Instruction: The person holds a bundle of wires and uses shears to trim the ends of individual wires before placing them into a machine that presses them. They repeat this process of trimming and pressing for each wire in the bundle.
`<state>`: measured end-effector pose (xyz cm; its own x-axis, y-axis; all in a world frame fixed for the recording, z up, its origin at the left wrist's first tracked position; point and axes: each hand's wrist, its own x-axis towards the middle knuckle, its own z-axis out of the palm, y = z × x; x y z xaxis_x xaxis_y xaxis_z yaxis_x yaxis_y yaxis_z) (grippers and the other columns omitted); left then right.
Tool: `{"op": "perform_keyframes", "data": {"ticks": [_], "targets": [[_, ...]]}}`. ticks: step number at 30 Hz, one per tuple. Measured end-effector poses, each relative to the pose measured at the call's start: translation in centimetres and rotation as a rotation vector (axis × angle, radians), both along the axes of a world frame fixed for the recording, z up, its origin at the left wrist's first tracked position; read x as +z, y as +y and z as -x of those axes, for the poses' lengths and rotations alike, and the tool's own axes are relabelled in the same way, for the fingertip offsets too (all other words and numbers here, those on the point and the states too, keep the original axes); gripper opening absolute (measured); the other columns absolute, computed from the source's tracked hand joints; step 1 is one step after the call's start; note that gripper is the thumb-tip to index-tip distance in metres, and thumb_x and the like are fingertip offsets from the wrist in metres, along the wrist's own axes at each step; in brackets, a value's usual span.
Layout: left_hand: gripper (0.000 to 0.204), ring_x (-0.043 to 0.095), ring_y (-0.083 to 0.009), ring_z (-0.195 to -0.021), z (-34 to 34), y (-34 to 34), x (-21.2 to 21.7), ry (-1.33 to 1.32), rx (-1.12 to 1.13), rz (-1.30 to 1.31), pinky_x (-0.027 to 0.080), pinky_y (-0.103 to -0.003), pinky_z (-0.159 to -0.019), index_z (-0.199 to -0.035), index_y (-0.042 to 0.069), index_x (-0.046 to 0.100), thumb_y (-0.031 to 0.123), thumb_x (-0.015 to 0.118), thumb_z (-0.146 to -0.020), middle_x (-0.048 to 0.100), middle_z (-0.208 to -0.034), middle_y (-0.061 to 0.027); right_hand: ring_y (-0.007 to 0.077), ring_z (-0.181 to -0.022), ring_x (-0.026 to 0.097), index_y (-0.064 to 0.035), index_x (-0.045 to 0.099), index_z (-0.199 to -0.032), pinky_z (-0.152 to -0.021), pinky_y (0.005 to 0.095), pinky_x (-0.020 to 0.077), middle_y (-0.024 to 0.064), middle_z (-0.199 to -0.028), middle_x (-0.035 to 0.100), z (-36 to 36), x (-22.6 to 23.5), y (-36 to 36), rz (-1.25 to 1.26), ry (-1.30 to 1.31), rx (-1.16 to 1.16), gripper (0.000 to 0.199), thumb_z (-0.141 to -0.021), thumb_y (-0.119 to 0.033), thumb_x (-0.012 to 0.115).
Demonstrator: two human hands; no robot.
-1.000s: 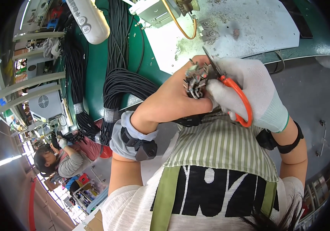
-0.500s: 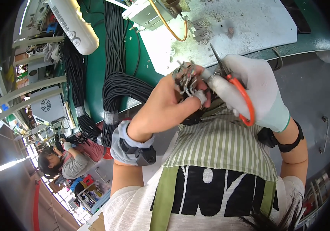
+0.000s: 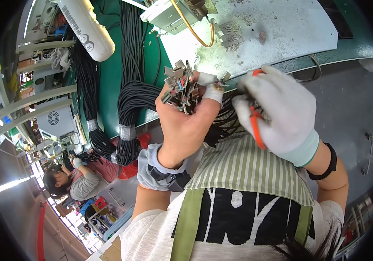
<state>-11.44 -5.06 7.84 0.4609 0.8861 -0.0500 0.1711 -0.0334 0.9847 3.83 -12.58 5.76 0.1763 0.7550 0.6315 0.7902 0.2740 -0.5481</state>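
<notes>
My left hand (image 3: pixel 185 130), bare apart from white covers on its thumb and fingertip, is closed around a bunch of cable ends with metal connectors (image 3: pixel 181 86). One connector (image 3: pixel 225 77) sticks out past its thumb and forefinger, apart from the others. Black cables (image 3: pixel 226 126) trail from the bunch over my lap. To the right, my right hand (image 3: pixel 288 111) in a white glove grips red-handled pliers (image 3: pixel 256 129). Its fingers are blurred beside the cables, and the jaws of the pliers are mostly hidden.
Ahead is a pale work plate (image 3: pixel 282 39) strewn with scraps, with a machine head (image 3: pixel 169 17) and a metal fixture (image 3: pixel 230 35). Thick black cable bundles (image 3: pixel 130 56) lie on the green table (image 3: pixel 106 87) at left. Another person (image 3: pixel 86 178) works at far left.
My left hand has shifted left and turned, so the connectors fan upward and one stands apart. My right hand has moved slightly lower with the pliers, whose pointed jaws showed before.
</notes>
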Motion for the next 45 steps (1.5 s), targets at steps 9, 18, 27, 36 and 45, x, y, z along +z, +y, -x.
{"op": "perform_keyframes", "data": {"ticks": [9,18,27,36,45], "targets": [[0.011,0.034,-0.0071,-0.041,-0.1,-0.1,0.2,-0.208,-0.107,0.257,0.024,-0.024,-0.037,-0.097,-0.002,0.048,0.0,0.05,-0.087,0.048,-0.061,-0.0036,0.0257,-0.049,0.055,-0.0041,0.059,-0.086,-0.047,0.0323,0.0424,0.0093,-0.059,0.053,0.4,0.8,-1.2,0.385,0.168,0.175,0.013,-0.076,-0.007,0.067],[0.029,0.05,-0.0068,-0.07,0.4,0.5,0.0,0.131,-0.3,-0.682,0.044,-0.023,-0.068,-0.108,-0.001,0.047,-0.008,0.056,-0.081,0.054,-0.081,-0.0028,0.0248,-0.048,0.054,-0.0015,0.062,-0.086,-0.047,0.0298,0.0423,0.0107,-0.059,0.054,0.2,1.6,-0.9,0.428,0.405,0.204,0.009,-0.079,-0.007,0.063],[0.023,0.044,-0.0018,-0.06,-1.1,-0.5,-0.1,0.004,-0.002,-0.237,0.038,-0.017,-0.055,-0.092,0.002,0.054,-0.004,0.066,-0.074,0.053,-0.074,0.0036,0.0292,-0.049,0.056,-0.0047,0.057,-0.074,-0.046,0.0339,0.0432,0.0121,-0.06,0.055,-0.1,1.4,-0.6,0.514,0.566,0.234,0.015,-0.08,-0.016,0.065],[0.021,0.041,-0.0004,-0.061,-0.5,0.1,-0.1,0.015,-0.09,-0.029,0.034,-0.017,-0.053,-0.092,0.0,0.055,-0.005,0.065,-0.074,0.052,-0.071,0.005,0.0254,-0.05,0.053,-0.0023,0.062,-0.088,-0.048,0.0326,0.0424,0.0102,-0.062,0.053,0.0,0.2,-0.4,0.33,0.2,0.12,0.013,-0.076,-0.007,0.064],[0.022,0.039,0.0003,-0.059,-0.7,0.0,-0.2,0.003,-0.041,0.015,0.032,-0.016,-0.052,-0.093,0.0,0.057,-0.004,0.067,-0.074,0.051,-0.07,0.0056,0.0289,-0.052,0.056,-0.0064,0.055,-0.079,-0.046,0.0372,0.0419,0.0098,-0.059,0.054,0.1,0.1,-1.0,0.36,0.181,0.104,0.013,-0.077,-0.015,0.066]]}}
